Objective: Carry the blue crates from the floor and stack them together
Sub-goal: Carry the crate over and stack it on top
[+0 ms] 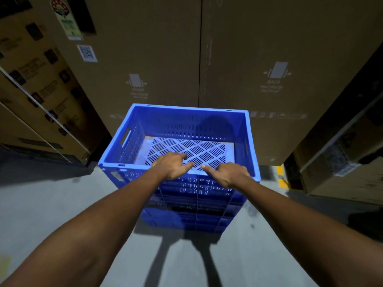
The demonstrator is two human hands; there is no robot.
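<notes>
A stack (192, 210) of blue crates stands on the grey floor (51, 204), right in front of tall cardboard boxes (155, 48). The top crate (186, 121) sits on the others with its open side up, and nothing is inside it. It looks flat and lined up with the crates under it, so this crate seems to be in its place. How many crates are below is hard to count, because the lower ones are dark and blurry.

Both of the person's hands are at the near rim of the top crate. The left hand (173, 166) lies on the rim with its fingers loose and fairly straight, reaching over the edge into the crate. The right hand (231, 176) is on the rim too, just beside the left. Its first finger points along the edge, but its other fingers are hidden, so it is not clear if it grips the rim or only rests there.

So a good part of the job looks done. What seems left is to let go of this crate. No other blue crates show on the floor here, only a yellow mark (280, 177) to the right, so it cannot be told if more wait out of sight
</notes>
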